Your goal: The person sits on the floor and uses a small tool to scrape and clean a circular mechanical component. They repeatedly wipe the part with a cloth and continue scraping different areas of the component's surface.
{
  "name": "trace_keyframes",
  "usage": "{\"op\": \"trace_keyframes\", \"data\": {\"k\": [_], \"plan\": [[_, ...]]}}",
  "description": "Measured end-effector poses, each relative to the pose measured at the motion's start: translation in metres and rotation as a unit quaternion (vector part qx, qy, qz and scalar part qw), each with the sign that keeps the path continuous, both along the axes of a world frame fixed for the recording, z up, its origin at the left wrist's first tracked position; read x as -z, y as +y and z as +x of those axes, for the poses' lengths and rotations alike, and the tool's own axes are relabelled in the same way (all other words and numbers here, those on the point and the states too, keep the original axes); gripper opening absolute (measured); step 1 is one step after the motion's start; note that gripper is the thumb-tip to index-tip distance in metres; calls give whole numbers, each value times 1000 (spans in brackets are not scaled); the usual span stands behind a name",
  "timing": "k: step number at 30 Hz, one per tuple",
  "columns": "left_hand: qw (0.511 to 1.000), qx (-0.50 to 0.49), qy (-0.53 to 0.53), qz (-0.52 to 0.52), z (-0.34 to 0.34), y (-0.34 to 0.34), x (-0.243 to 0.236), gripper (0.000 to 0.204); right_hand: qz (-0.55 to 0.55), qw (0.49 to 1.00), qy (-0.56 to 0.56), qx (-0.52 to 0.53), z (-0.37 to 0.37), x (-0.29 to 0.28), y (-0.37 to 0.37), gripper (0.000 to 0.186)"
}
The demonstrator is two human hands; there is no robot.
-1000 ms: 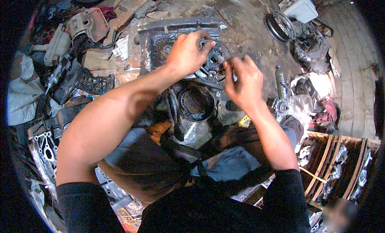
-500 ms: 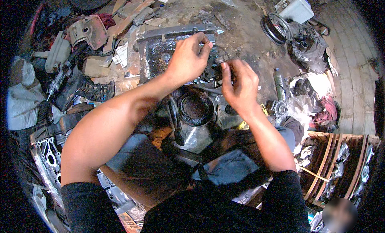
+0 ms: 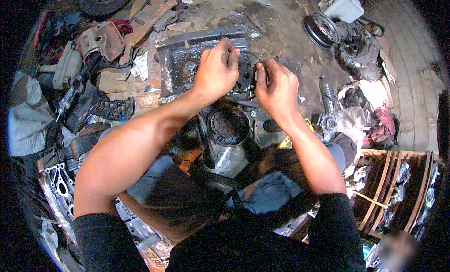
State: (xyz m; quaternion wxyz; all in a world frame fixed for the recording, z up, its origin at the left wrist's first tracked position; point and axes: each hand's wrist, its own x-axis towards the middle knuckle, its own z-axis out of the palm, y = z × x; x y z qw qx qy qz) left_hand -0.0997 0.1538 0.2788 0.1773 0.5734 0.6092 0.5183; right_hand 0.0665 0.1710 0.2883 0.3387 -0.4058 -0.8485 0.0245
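Observation:
My left hand [image 3: 218, 68] is raised over the oily black metal tray [image 3: 176, 61], thumb and fingers drawn together in a pinch. To its right my right hand [image 3: 279, 87] is pinched too, the fingertips pointing up and toward the left. A thin dark curved line shows faintly between the two hands; whether it is a ring or a wire I cannot make out. Small dark metal parts [image 3: 247, 82] lie below the gap between the hands. Nearer to me stands a round black oily container [image 3: 228, 126] with dark contents.
A green bottle [image 3: 326, 94] and a toothed metal part [image 3: 329, 123] lie at the right. Wheel rims [image 3: 321, 30] and a white tub [image 3: 344, 6] stand at the far right. A wooden rack [image 3: 382, 192] with metal parts is near right; engine castings [image 3: 58, 183] lie at the left.
Both hands have shifted slightly left, the right one also a little farther away from me. The dark curved piece between them shows less clearly now. Both pinches stay closed.

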Motion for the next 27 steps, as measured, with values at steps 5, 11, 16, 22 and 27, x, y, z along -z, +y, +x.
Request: {"op": "trace_keyframes", "data": {"k": [5, 11, 16, 22, 27], "plan": [[1000, 7, 1, 9, 4, -1, 3, 15, -21, 1000, 2, -2, -3, 1, -8, 14], [1000, -11, -1, 12, 3, 0, 6, 16, -20, 999, 13, -26, -5, -2, -7, 16], [999, -19, 27, -9, 2, 1, 6, 16, -36, 999, -2, 25, -1, 0, 9, 16], [1000, -18, 5, 9, 1, 2, 8, 15, -70, 997, -12, 33, 0, 1, 7, 14], [1000, 12, 9, 6, -2, 1, 11, 15, -36, 999, -22, -34, 3, 1, -4, 12]]}}
